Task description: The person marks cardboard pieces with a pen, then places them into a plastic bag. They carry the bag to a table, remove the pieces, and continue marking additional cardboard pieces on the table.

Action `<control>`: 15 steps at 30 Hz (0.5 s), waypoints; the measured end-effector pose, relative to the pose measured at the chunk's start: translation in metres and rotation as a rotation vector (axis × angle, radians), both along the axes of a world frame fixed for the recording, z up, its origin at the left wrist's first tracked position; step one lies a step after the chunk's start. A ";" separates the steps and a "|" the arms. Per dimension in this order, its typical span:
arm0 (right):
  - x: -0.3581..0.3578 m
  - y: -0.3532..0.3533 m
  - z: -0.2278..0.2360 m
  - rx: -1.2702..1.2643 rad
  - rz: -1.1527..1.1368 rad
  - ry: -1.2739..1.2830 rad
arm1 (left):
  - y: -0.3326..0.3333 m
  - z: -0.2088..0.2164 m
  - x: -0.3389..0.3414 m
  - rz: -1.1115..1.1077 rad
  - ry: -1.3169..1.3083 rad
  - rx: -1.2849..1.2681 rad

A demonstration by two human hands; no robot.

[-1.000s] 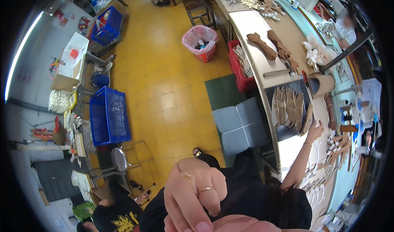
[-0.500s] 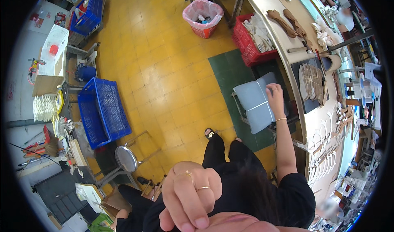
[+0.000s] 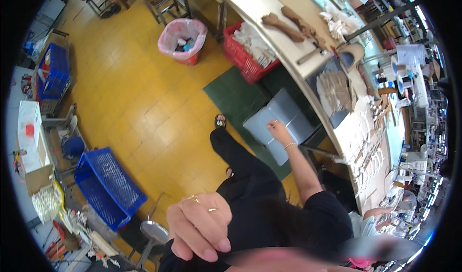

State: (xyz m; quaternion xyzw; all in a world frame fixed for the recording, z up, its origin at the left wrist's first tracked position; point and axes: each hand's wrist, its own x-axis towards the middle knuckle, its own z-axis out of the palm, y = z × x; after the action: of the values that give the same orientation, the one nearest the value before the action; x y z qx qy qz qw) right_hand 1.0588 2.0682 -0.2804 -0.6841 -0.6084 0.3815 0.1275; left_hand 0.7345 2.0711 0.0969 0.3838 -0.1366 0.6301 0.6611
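Note:
My right hand (image 3: pixel 276 128) reaches down from a black sleeve and rests its fingertips on the lid of a grey plastic bin (image 3: pixel 269 115). A thin bracelet sits on that wrist. The bin stands on a dark green mat (image 3: pixel 233 96) under the edge of a long white workbench (image 3: pixel 250 5). My left hand (image 3: pixel 199 228) is raised close to the camera, its fingers curled downward with two rings showing and nothing visible in it. My black trousers and a sandalled foot (image 3: pixel 220 122) stretch toward the mat.
A red basket (image 3: pixel 240 63) of white pieces and a pink-lined waste bin (image 3: pixel 183 41) stand near the bench. Brown cut shapes (image 3: pixel 288 24) lie on the bench. Blue crates (image 3: pixel 108 188) and a metal stool (image 3: pixel 154 233) stand on the yellow tiled floor at left.
My right hand left the workbench, came down to the grey bin's edge, and now rests on its lid. The view swung, bringing the bench and bin nearer. My left hand stayed raised.

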 end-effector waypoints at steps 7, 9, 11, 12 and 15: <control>-0.004 0.107 -0.090 -0.451 -0.186 0.030 | 0.160 -0.066 -0.022 -0.243 0.917 -0.670; 0.000 0.132 -0.104 -0.419 -0.270 0.051 | 0.205 -0.103 -0.018 -0.300 0.970 -0.807; 0.002 0.156 -0.121 -0.299 -0.181 -0.037 | 0.243 -0.146 -0.023 -0.303 1.069 -0.941; 0.007 0.171 -0.131 -0.306 -0.268 -0.018 | 0.264 -0.171 -0.022 -0.309 1.099 -0.985; 0.016 0.212 -0.166 -0.345 -0.543 -0.013 | 0.326 -0.255 -0.029 -0.357 1.240 -0.993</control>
State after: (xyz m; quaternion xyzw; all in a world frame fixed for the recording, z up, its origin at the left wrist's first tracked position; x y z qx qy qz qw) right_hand 1.0750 2.2800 -0.4468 -0.8355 -0.3307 0.4266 0.1028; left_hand 0.7060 2.3970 -0.1579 0.2972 0.4905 0.1751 0.8002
